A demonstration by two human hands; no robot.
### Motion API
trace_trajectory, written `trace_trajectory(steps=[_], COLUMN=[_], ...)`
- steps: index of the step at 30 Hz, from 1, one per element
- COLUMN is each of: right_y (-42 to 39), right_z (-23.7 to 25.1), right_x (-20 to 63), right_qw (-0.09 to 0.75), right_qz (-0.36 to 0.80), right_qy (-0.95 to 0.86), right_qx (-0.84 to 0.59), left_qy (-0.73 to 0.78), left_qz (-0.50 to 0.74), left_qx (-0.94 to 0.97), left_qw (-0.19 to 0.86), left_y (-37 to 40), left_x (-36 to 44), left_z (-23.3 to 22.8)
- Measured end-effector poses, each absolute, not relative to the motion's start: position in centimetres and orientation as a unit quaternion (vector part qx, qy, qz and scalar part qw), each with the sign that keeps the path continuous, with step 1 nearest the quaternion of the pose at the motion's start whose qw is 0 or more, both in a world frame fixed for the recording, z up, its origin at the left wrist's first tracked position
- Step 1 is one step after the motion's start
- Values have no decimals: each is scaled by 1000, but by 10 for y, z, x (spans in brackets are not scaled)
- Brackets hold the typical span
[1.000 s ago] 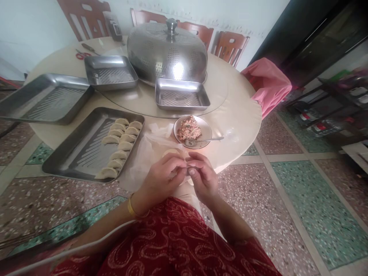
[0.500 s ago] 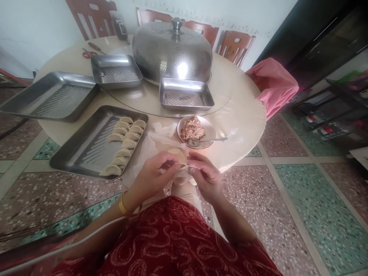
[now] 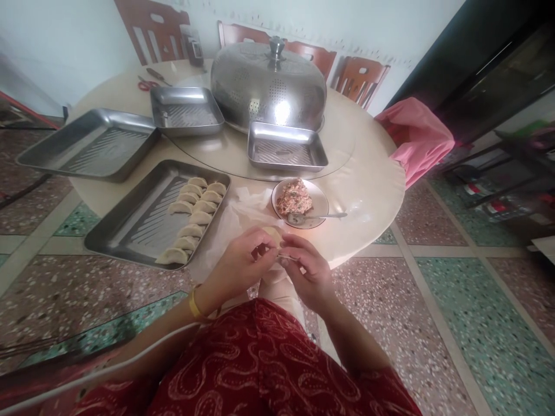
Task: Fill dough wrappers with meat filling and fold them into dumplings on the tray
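Both hands meet at the table's near edge, pinching one dumpling [image 3: 287, 257] between thumbs and fingers. My left hand [image 3: 241, 260] is closed on its left end, and my right hand [image 3: 310, 270] is closed on its right side. Fingers cover most of the dumpling, so how far its edge is sealed cannot be seen. Just behind the fingertips shows a pale round dough wrapper [image 3: 273, 232]. Beyond the hands stands a plate [image 3: 321, 202] of pinkish minced filling [image 3: 295, 197], with a spoon [image 3: 321, 216] resting in it. Finished dumplings [image 3: 200, 218] lie in rows in a metal tray [image 3: 130, 231] to the left.
Thin white plastic sheeting [image 3: 240, 211] lies between tray and plate. Farther back are more metal trays [image 3: 288, 151], a large domed perforated steel lid [image 3: 260, 86], red scissors [image 3: 147, 85] and a dark jar [image 3: 194, 47]. A pink cloth [image 3: 418, 136] drapes a chair at the right.
The whole view has shifted slightly, so the table and trays appear a little farther right and lower. Both hands stay on the dumpling, their fingers only slightly moved.
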State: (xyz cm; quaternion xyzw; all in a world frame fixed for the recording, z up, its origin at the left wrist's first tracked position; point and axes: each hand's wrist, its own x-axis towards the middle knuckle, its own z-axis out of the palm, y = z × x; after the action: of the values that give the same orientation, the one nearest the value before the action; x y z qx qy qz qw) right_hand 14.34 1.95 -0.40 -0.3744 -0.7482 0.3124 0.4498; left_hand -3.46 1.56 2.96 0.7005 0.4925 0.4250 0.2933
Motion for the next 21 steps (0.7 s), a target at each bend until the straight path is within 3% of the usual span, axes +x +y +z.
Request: trace_trajectory(steps=[17,21], right_y=[21,21], right_z=[-1,2], right_x=[145,145], right_qw=[460,479], right_qz=[315,312], right_qy=[-746,-730], right_qx=[-365,-374], left_qy=[414,444], left_qz=[413,427], left_qx=[750,740], left_qw=[308,271], left_y=[11,6], left_x=[-42,-38], left_z=[29,26])
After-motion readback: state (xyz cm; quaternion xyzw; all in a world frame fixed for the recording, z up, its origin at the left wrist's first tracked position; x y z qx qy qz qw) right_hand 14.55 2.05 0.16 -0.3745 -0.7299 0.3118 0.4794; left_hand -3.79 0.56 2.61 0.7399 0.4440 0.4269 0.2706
